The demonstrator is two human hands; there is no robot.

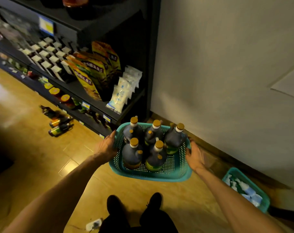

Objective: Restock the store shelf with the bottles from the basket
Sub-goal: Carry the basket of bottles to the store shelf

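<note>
Holding one basket (172,172) of five bottles (132,154).

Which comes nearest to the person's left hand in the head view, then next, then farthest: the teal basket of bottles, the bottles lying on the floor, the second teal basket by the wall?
1. Teal basket, gripped by left hand.
2. Floor bottles, further left.
3. Second basket, far right.

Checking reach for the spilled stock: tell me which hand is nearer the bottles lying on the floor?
Left. The left hand grips the basket rim on their side; the right hand is across the basket from the floor bottles.
</note>
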